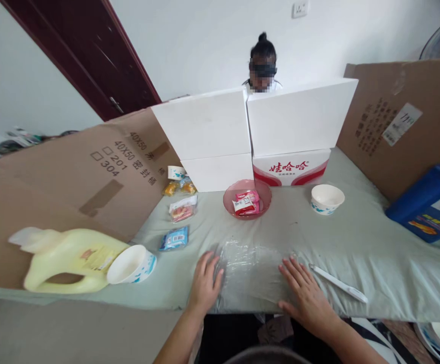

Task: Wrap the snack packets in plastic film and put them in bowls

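Flat on the cloth in front of me lies a clear plastic sheet or bag. My left hand rests at its left edge with the fingers stretched out, and my right hand lies flat at its right edge, fingers spread. Neither hand holds anything. Just right of my right hand is a slim white stick-like tool, its exact kind unclear. Beyond the plastic stands a pink translucent bowl with several red and pink packets. A blue packet is up and left of my left hand.
On the left, a yellow jug lies beside a tipped paper bowl. Snack packets sit farther back. A paper bowl and a blue bottle are on the right. White boxes and cardboard wall the table; a person sits behind.
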The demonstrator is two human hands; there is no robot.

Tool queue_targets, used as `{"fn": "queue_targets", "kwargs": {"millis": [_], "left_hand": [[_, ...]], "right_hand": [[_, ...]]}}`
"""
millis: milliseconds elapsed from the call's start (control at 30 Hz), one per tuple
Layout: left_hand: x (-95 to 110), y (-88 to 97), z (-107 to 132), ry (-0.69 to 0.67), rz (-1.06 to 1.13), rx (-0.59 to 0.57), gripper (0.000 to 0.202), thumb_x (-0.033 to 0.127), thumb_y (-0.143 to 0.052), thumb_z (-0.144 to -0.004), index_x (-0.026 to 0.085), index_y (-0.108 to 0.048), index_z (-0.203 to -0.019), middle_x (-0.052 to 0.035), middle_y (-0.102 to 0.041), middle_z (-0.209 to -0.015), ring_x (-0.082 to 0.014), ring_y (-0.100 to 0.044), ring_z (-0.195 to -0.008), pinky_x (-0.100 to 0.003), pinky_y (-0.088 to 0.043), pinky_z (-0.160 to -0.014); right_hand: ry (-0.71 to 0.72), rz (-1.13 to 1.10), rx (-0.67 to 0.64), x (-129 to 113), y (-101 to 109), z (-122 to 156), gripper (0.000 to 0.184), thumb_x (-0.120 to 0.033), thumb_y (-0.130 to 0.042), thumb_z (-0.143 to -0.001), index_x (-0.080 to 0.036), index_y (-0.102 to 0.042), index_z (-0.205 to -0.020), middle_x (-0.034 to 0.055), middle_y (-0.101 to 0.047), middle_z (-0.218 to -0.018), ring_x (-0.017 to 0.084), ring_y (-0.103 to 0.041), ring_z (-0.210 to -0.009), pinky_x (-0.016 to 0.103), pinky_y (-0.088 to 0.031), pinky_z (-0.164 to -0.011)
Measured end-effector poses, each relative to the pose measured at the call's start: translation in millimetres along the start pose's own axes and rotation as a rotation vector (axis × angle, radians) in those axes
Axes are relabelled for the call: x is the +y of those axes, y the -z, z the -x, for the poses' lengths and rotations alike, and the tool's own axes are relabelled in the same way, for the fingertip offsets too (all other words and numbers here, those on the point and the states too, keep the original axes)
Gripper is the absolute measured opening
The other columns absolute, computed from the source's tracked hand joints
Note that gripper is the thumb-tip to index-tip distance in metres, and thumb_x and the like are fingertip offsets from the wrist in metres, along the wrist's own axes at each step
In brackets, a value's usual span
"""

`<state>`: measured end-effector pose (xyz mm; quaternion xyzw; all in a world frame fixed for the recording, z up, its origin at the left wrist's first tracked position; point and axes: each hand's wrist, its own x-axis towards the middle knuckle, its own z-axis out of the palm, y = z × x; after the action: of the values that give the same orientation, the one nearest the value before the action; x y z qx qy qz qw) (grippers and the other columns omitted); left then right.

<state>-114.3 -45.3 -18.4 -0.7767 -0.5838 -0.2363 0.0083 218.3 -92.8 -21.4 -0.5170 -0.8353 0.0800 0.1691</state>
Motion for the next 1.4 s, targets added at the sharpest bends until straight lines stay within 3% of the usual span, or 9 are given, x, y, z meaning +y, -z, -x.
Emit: {"fn": "queue_targets", "kwargs": {"millis": [100, 167, 333, 500, 600, 767, 933, 1267, 1400], "left_hand": [[14.2, 16.8, 15.2, -0.264, 0.153, -0.213, 0.032, 0.030, -0.058, -0.087, 0.022, -0.060, -0.118, -0.0091, -0.057, -0.130, -0.0277, -0.045, -0.130, -0.046, -0.044, -0.105], [22.4, 22.7, 23.8, -0.302, 0.183, -0.297, 0.038, 0.027, -0.067, -0.080, 0.023, -0.060, -0.117, -0.0085, -0.058, -0.129, -0.0289, -0.047, -0.127, -0.048, -0.047, -0.103], [24.1, 25.4, 34.0, -0.299, 0.211, -0.324, 0.036, 0.018, -0.070, -0.076, 0.023, -0.063, -0.112, -0.0073, -0.064, -0.119, -0.0270, -0.056, -0.116, -0.046, -0.050, -0.098], [21.9, 31.1, 24.8, -0.281, 0.307, -0.303, 0.015, 0.018, -0.062, -0.083, 0.021, -0.066, -0.097, -0.0064, -0.069, -0.104, -0.0235, -0.061, -0.105, -0.041, -0.052, -0.093], [22.1, 31.7, 13.2, -0.211, 0.388, -0.290, 0.015, 0.020, -0.051, -0.091, 0.021, -0.066, -0.091, -0.0053, -0.070, -0.094, -0.0199, -0.064, -0.096, -0.035, -0.052, -0.088], [26.3, 16.0, -14.7, 0.131, 0.360, -0.278, 0.020, 0.028, -0.044, -0.094, 0.022, -0.063, -0.094, -0.0005, -0.070, -0.080, -0.0150, -0.066, -0.070, -0.026, -0.051, -0.070], [39.1, -4.6, -33.0, 0.217, 0.089, -0.322, 0.014, 0.021, -0.050, -0.090, 0.021, -0.063, -0.094, -0.0022, -0.073, -0.086, -0.0177, -0.068, -0.078, -0.026, -0.047, -0.071], [46.1, -17.9, -23.6, 0.099, -0.065, 0.000, 0.023, 0.018, -0.051, -0.087, 0.017, -0.062, -0.107, -0.0088, -0.067, -0.095, -0.0224, -0.065, -0.084, -0.035, -0.052, -0.076], [71.9, -17.3, -26.9, -0.167, 0.003, 0.109, 0.024, 0.015, -0.045, -0.091, 0.018, -0.064, -0.105, -0.0109, -0.065, -0.102, -0.0245, -0.061, -0.100, -0.041, -0.050, -0.089]], "right_hand": [[0.097, -0.088, -0.096, 4.7, 8.7, 22.4, 0.064, -0.032, -0.064, -0.080, -0.022, -0.045, -0.140, 0.0082, -0.045, -0.146, 0.027, -0.031, -0.140, 0.046, -0.033, -0.112], [0.102, -0.124, -0.118, 8.2, 11.1, 34.4, 0.046, -0.021, -0.057, -0.085, -0.024, -0.055, -0.130, 0.0063, -0.053, -0.139, 0.025, -0.039, -0.135, 0.045, -0.036, -0.110], [0.090, -0.256, -0.065, 10.8, 22.2, 44.8, 0.024, -0.020, -0.043, -0.094, -0.023, -0.065, -0.102, 0.0061, -0.065, -0.122, 0.021, -0.051, -0.126, 0.039, -0.044, -0.104], [-0.124, -0.441, -0.006, 12.1, 33.3, 33.6, 0.027, -0.032, -0.036, -0.098, -0.022, -0.060, -0.103, 0.0077, -0.068, -0.103, 0.019, -0.065, -0.098, 0.034, -0.052, -0.084], [-0.266, -0.467, 0.036, 18.7, 28.3, 22.5, 0.032, -0.040, -0.032, -0.098, -0.023, -0.058, -0.097, 0.0071, -0.068, -0.093, 0.019, -0.065, -0.084, 0.033, -0.051, -0.075], [-0.419, -0.315, 0.043, 27.3, 14.3, -0.3, 0.034, -0.039, -0.028, -0.096, -0.022, -0.056, -0.089, 0.0064, -0.068, -0.082, 0.020, -0.065, -0.075, 0.031, -0.047, -0.068], [-0.542, 0.026, -0.042, 23.6, 9.6, -16.2, 0.028, -0.032, -0.031, -0.098, -0.020, -0.056, -0.093, 0.0063, -0.070, -0.087, 0.020, -0.068, -0.077, 0.028, -0.042, -0.061], [-0.576, 0.262, -0.116, 17.3, 3.9, -26.8, 0.023, -0.024, -0.032, -0.099, -0.016, -0.053, -0.093, 0.0083, -0.067, -0.081, 0.021, -0.069, -0.068, 0.025, -0.037, -0.049], [-0.562, 0.277, -0.120, 13.8, 2.0, -27.2, 0.022, -0.023, -0.032, -0.099, -0.016, -0.052, -0.094, 0.0089, -0.066, -0.086, 0.021, -0.069, -0.069, 0.025, -0.036, -0.049]]}}
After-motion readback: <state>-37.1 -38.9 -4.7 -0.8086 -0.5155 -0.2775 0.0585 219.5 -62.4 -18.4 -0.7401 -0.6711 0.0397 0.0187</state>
